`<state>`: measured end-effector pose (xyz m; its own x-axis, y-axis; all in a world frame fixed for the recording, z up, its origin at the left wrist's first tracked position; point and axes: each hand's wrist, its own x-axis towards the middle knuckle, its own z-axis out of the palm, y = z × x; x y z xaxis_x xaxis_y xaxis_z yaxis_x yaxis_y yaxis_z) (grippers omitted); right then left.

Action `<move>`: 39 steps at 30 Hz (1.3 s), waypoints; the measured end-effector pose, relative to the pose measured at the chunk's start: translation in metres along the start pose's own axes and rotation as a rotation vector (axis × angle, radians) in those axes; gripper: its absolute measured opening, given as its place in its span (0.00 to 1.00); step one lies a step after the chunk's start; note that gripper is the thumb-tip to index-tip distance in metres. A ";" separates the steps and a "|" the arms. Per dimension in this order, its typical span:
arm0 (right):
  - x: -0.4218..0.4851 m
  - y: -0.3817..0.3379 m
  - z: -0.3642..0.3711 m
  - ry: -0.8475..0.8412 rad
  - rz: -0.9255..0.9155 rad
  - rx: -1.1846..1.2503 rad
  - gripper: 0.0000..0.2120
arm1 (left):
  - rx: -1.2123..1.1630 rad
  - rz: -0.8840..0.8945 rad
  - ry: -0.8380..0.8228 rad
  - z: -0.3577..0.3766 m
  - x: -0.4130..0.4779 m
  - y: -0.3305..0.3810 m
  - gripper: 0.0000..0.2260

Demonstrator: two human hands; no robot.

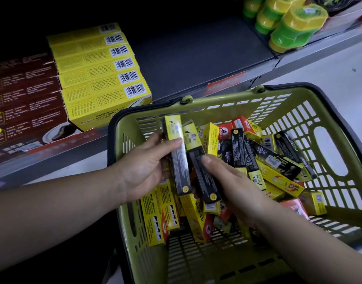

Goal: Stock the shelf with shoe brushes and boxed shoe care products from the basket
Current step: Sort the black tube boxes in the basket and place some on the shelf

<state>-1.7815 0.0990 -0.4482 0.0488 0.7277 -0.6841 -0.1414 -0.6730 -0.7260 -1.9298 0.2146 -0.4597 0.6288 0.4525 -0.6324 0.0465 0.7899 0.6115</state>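
An olive-green basket (329, 152) stands on the floor in front of the shelf (196, 56), filled with several yellow, black and red shoe care boxes (278, 173). My left hand (143, 169) grips a slim yellow-and-black box (179, 160) above the basket's left side. Right beside it, my right hand (231, 185) holds a second slim yellow-and-black box (198, 160), thumb on top. The two boxes lie side by side, almost touching. No shoe brush can be made out.
On the shelf, a row of yellow boxes (98, 72) stands next to dark red boxes (26, 99) at the left. A dark bare stretch of shelf lies right of them. Green-and-yellow containers (293, 27) sit at the upper right. Pale floor (329, 64) runs behind the basket.
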 end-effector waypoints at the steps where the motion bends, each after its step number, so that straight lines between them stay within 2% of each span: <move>1: -0.001 -0.001 0.001 0.010 -0.095 -0.090 0.27 | 0.033 -0.020 -0.058 0.001 -0.002 0.000 0.30; 2: -0.001 -0.003 0.003 0.010 -0.186 -0.144 0.25 | 0.050 -0.045 -0.103 0.002 -0.002 -0.002 0.25; 5: 0.004 -0.001 0.001 0.069 -0.352 -0.335 0.39 | 0.044 -0.095 -0.123 0.002 -0.001 -0.005 0.23; 6: 0.005 -0.001 0.000 0.089 -0.373 -0.367 0.40 | 0.046 -0.099 -0.122 0.002 -0.001 -0.006 0.23; 12: 0.006 -0.006 -0.013 0.117 -0.344 -0.298 0.28 | 0.083 -0.152 -0.165 0.002 -0.001 -0.006 0.24; 15: 0.006 -0.007 -0.012 0.113 -0.334 -0.244 0.18 | 0.069 -0.169 -0.179 0.004 -0.002 -0.006 0.23; 17: 0.008 -0.009 -0.010 0.152 -0.337 -0.202 0.17 | 0.103 -0.165 -0.193 0.004 -0.002 -0.006 0.24; 20: 0.012 -0.010 0.001 0.225 -0.362 -0.235 0.20 | 0.199 -0.163 -0.244 0.007 -0.003 -0.008 0.27; 23: 0.008 -0.016 0.009 0.092 -0.351 -0.382 0.30 | 0.317 -0.143 -0.262 0.008 -0.005 -0.010 0.22; 25: 0.005 -0.024 -0.005 0.078 -0.343 -0.560 0.31 | 0.341 -0.158 -0.211 0.007 -0.004 -0.008 0.24; 26: 0.004 -0.027 -0.018 0.146 -0.340 -0.657 0.28 | 0.335 -0.166 -0.168 0.006 -0.004 -0.007 0.29; 28: 0.004 -0.027 -0.047 0.403 -0.307 -0.881 0.21 | 0.322 -0.195 -0.072 0.004 -0.003 -0.007 0.43; 29: 0.005 -0.023 -0.059 0.525 -0.253 -0.988 0.19 | 0.311 -0.194 -0.042 0.003 -0.003 -0.006 0.45; 31: 0.009 -0.011 -0.064 0.602 -0.093 -1.091 0.25 | 0.301 -0.191 -0.018 0.006 -0.004 -0.004 0.46; 33: 0.014 0.003 -0.055 0.559 0.020 -1.079 0.37 | 0.309 -0.205 -0.005 0.007 -0.004 -0.003 0.53; 34: 0.016 0.007 -0.052 0.568 0.024 -1.063 0.39 | 0.315 -0.201 0.004 0.008 -0.003 -0.004 0.52; 35: 0.017 0.008 -0.052 0.592 0.004 -1.037 0.37 | 0.313 -0.188 0.017 0.010 -0.004 -0.003 0.50; 37: 0.017 0.001 -0.061 0.625 -0.027 -0.859 0.26 | 0.276 -0.195 0.051 0.010 -0.004 -0.001 0.49; 39: 0.013 -0.009 -0.070 0.581 -0.039 -0.433 0.15 | 0.251 -0.197 0.056 0.013 -0.007 0.001 0.53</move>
<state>-1.7109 0.1050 -0.4555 0.5801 0.6457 -0.4966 0.2699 -0.7276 -0.6307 -1.9242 0.2072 -0.4488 0.5455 0.3286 -0.7710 0.3572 0.7410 0.5686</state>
